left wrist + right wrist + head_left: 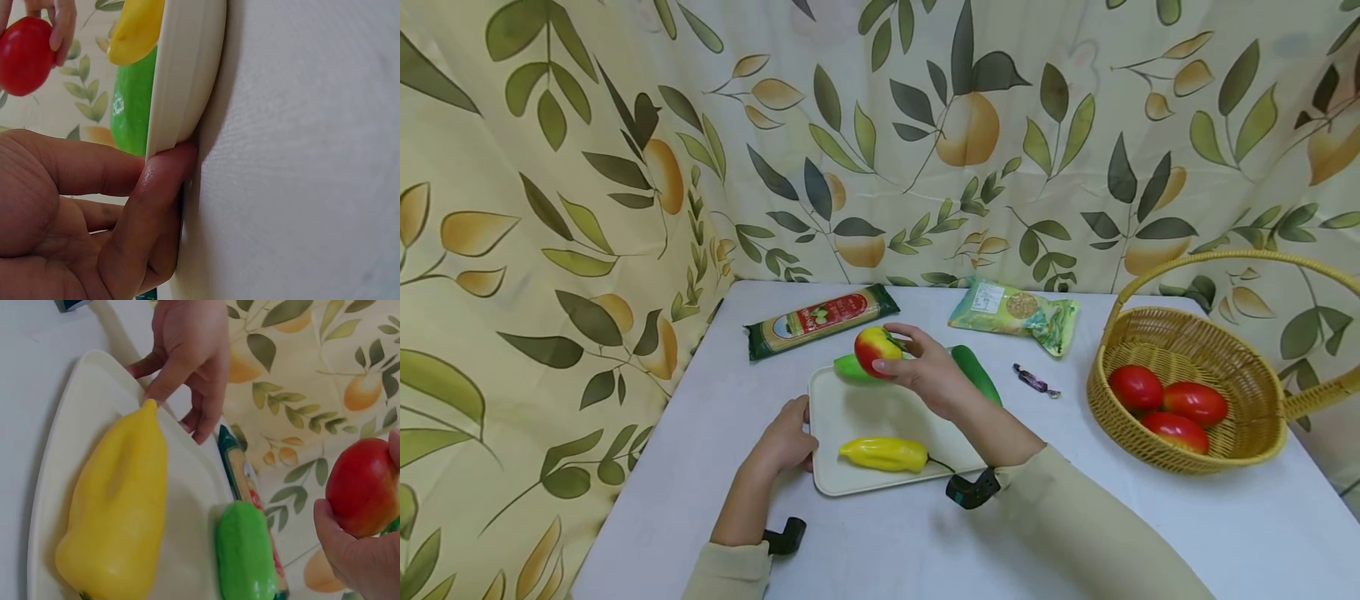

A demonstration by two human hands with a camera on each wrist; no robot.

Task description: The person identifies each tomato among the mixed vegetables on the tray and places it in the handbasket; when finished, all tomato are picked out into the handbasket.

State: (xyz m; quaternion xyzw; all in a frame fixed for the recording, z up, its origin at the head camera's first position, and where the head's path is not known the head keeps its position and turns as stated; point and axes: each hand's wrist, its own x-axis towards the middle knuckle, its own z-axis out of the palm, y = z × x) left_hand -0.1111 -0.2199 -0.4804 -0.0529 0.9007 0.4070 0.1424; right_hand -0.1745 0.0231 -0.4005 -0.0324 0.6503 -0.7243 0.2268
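My right hand (931,375) holds a red-and-yellow fruit (874,353) with a green leaf, thumb and fingers around its sides, above the back of a cream tray (829,417). At the tray's left edge, my left hand (786,437) pinches the rim, as the left wrist view shows. A long yellow pepper (886,455) with a dark stem lies along the tray's near side. Behind the fruit is a bright green vegetable (245,553), partly covered in the head view. The dark green cucumber (976,375) at the tray's back right is partly hidden by my right arm.
A green-and-red noodle packet (820,320) lies behind the tray, with a green-and-yellow food bag (1011,310) to its right. One wrapped candy (1036,380) lies right of the cucumber. On the right, a wicker basket (1273,417) holds three red tomato-like items.
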